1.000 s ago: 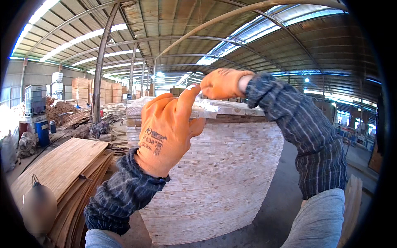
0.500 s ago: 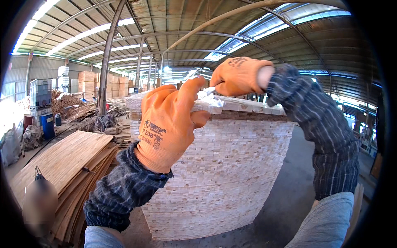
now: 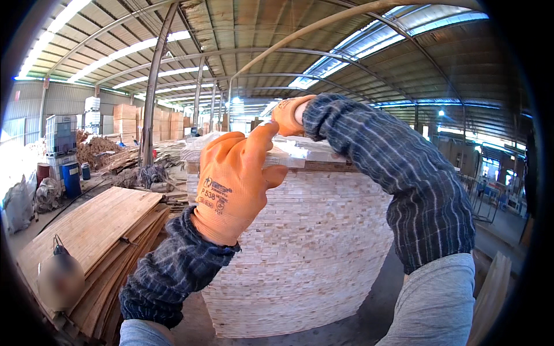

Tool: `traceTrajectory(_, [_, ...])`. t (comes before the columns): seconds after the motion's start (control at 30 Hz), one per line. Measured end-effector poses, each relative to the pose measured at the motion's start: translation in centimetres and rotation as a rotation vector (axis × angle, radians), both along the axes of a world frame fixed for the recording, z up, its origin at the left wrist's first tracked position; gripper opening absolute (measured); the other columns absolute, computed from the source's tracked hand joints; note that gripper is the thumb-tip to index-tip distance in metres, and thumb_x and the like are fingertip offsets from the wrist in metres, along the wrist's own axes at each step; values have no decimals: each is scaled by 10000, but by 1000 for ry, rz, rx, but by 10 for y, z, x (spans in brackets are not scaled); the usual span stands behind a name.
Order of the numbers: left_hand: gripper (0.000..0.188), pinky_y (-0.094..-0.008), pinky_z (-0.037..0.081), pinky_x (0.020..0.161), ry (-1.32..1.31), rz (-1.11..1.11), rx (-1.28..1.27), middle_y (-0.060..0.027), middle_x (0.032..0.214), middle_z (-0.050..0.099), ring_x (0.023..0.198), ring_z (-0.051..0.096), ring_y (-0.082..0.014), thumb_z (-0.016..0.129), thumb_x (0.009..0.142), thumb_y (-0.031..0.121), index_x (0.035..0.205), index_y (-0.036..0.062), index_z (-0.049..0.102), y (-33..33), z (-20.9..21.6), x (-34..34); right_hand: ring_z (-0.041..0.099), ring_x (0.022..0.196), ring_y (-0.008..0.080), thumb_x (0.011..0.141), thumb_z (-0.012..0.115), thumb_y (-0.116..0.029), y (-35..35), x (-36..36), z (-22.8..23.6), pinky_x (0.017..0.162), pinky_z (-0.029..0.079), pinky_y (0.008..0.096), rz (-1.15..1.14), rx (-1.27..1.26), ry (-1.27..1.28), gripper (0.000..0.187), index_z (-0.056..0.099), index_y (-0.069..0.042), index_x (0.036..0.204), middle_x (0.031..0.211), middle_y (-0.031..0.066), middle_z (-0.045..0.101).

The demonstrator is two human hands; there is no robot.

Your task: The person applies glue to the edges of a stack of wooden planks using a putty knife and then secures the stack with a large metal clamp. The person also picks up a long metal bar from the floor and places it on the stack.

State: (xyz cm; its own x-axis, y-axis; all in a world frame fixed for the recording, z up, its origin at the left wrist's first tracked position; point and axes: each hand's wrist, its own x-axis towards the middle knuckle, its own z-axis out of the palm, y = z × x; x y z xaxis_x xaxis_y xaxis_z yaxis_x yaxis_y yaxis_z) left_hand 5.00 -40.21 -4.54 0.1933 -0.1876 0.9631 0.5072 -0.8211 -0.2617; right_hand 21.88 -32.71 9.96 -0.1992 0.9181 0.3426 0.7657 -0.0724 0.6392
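Note:
My left hand (image 3: 235,181), in an orange work glove, is at the near top edge of a tall stack of pale wooden boards (image 3: 300,242). Its thumb stands apart from the raised index finger, and the other fingers bend over the top. Beyond that index fingertip my right hand (image 3: 287,117), gloved alike, reaches across the stack with its fingers curled. What it holds, if anything, is hidden by the glove and the left finger. A small white bit (image 3: 266,122) shows between the two hands. A bright white patch (image 3: 296,149) lies on the top boards.
Left of the stack, wide wooden panels (image 3: 92,222) lie piled low. Farther back stand a blue drum (image 3: 71,180), a caged tank (image 3: 61,135), a steel post (image 3: 151,98) and timber stacks (image 3: 124,120). Long boards (image 3: 491,297) lean at the lower right.
My right hand has moved left and away from me, close to the left fingertips, its sleeve now crossing over the stack. White crumpled material between the hands is mostly gone from sight. The left hand barely moved.

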Motion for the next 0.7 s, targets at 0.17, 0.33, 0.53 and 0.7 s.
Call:
traceTrajectory(0.17, [600, -432, 562, 799, 15, -89, 21, -151, 950, 776, 875, 740, -337, 881, 715, 175, 1235, 29, 618, -5, 4, 13, 696, 1117, 339, 927, 561, -259, -9, 49, 6, 942, 534, 449, 53, -49, -184, 395, 724, -26, 1201, 1183, 188, 733])
traceTrajectory(0.33, [612, -433, 562, 811, 42, 12, -8, -149, 979, 774, 916, 733, -340, 870, 724, 155, 1261, 29, 607, -4, 3, 2, 717, 905, 307, 921, 557, -258, -54, 50, 7, 826, 540, 442, 389, -107, 120, 336, 726, -4, 1061, 976, 177, 752])
traceTrajectory(0.53, [670, -433, 564, 814, 81, 43, 1, -152, 1024, 771, 940, 727, -341, 857, 714, 99, 1322, 41, 580, -2, 5, 3, 717, 824, 275, 982, 559, -255, -124, 48, 4, 777, 556, 394, 300, -110, 144, 340, 738, -12, 1138, 949, 160, 763])
traceTrajectory(0.7, [664, -432, 564, 811, 69, 48, 0, -148, 1012, 773, 933, 728, -343, 838, 704, 35, 1315, 38, 577, -3, 3, 3, 708, 775, 266, 998, 586, -224, -173, 42, 2, 717, 554, 379, 380, -114, 112, 299, 740, -8, 1138, 930, 163, 761])
